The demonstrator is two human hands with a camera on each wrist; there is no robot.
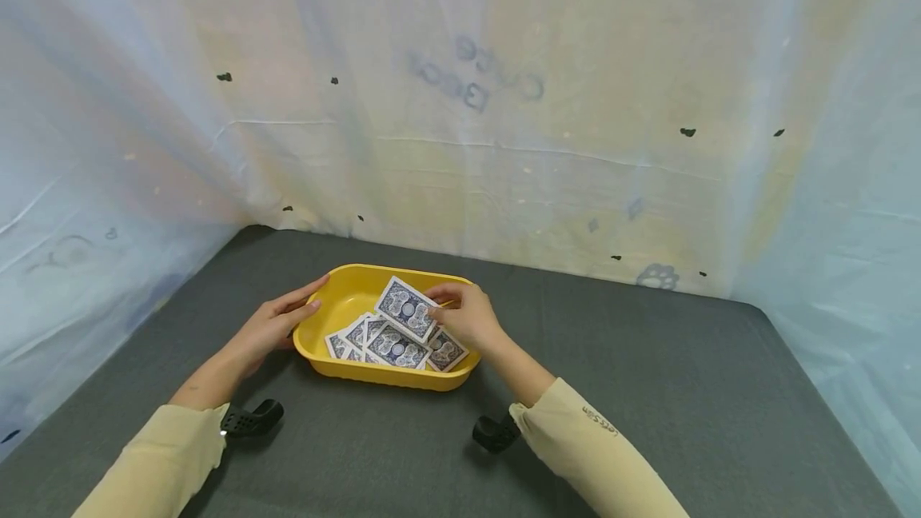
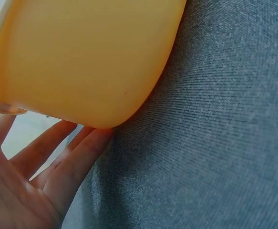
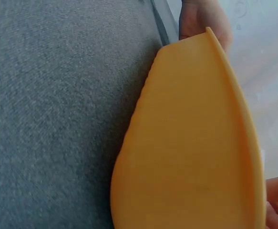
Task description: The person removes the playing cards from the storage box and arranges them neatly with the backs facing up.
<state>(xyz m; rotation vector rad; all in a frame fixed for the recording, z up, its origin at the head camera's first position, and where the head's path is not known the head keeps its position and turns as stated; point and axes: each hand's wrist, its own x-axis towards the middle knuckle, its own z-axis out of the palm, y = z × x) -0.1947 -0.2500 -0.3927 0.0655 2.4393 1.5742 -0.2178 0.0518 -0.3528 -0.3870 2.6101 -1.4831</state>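
Observation:
A yellow plastic basin (image 1: 384, 375) stands on the dark grey table, its outer wall (image 2: 91, 57) filling much of the left wrist view. My left hand (image 1: 269, 332) holds its left end, thumb at the rim and other fingers (image 2: 77, 157) against the outside wall. Inside, several blue-backed playing cards (image 1: 397, 348) lie overlapped, backs up, toward the near right. Over the basin's right part, my right hand (image 1: 466, 316) pinches a playing card (image 1: 405, 306) by its right end, tilted above the pile. In the right wrist view, the basin's side wall (image 3: 186, 133) hides most of that hand.
Grey cloth covers the table (image 1: 633, 390). Behind and at both sides hangs a pale patterned curtain (image 1: 504, 142) with small dark spots. A black strap piece (image 1: 252, 420) sits at the left wrist, and another (image 1: 495, 432) at the right.

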